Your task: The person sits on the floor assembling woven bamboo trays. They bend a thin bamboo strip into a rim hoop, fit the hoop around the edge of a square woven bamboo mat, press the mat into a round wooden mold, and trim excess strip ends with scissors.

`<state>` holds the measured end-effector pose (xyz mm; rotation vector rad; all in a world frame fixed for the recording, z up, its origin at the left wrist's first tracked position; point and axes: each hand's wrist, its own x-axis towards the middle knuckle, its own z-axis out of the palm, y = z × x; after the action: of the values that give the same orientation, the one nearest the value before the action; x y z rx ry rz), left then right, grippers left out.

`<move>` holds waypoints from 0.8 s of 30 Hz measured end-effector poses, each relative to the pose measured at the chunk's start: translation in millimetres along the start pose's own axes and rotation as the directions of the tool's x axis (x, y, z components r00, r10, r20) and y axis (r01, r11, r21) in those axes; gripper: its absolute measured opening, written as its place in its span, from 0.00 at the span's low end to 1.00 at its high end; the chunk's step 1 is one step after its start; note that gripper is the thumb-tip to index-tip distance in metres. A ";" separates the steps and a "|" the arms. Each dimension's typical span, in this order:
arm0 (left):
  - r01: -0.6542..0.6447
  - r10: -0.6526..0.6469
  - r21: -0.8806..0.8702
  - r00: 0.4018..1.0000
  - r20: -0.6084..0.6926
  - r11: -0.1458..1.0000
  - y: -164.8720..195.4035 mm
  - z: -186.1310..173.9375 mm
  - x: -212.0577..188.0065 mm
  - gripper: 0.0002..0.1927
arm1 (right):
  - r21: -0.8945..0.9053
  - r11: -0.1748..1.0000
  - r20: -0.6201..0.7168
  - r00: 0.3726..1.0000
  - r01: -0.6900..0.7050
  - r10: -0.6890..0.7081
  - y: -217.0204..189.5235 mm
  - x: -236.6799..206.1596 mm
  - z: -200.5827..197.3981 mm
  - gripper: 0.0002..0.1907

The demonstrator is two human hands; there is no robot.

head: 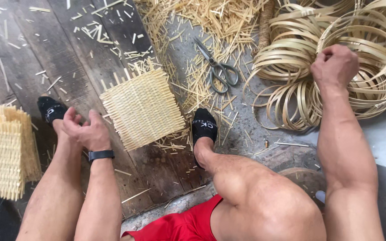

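My right hand (333,66) reaches out to the right and grips a pile of coiled bamboo strips (371,85). My left hand (88,130) rests near my left ankle with fingers loosely curled and nothing in it; a black band sits on the wrist. A square woven bamboo mat (141,108) lies on the floor between my feet, with loose strip ends sticking out along its edges. Both feet wear black socks.
Metal scissors (219,67) lie on the floor beyond the mat among scattered bamboo offcuts (202,22). A stack of finished woven mats (3,149) stands at the left. The floor is dark wooden planks (45,58) on the left and grey concrete on the right.
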<state>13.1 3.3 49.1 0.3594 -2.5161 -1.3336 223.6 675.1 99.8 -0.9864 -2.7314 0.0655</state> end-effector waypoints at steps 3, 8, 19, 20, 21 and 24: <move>-0.075 0.075 -0.007 0.997 0.034 0.997 35.4 -1.0 5.0 0.24 | 0.116 0.992 -0.089 0.994 -0.052 0.062 -5.5 1.5 -1.7 0.04; -0.233 0.265 -0.217 0.955 0.133 0.948 99.5 3.9 -10.2 0.15 | 0.135 0.981 -0.196 0.974 0.142 -0.114 -26.7 -3.7 -36.9 0.07; 0.341 0.312 -0.742 0.748 0.586 0.577 255.9 43.1 -99.4 0.19 | 0.620 0.368 -0.217 0.603 0.692 -0.768 -303.1 -76.5 -150.5 0.05; 0.424 0.213 -0.716 0.759 0.615 0.554 258.5 40.3 -96.0 0.19 | 0.552 0.346 -0.235 0.540 0.759 -0.808 -318.0 -72.5 -165.9 0.08; 0.503 0.114 -0.690 0.760 0.640 0.520 258.5 35.9 -90.2 0.18 | 0.480 0.316 -0.250 0.473 0.818 -0.845 -332.1 -68.0 -179.3 0.12; 0.629 0.138 -0.633 0.652 0.746 0.452 244.8 13.8 -52.9 0.15 | 0.177 0.259 -0.470 0.313 0.950 -0.825 -363.7 -46.2 -204.9 0.18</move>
<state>35.3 165.3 239.3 -0.0371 -1.7348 -3.1935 79.3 357.3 333.5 0.7663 -2.3720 0.2780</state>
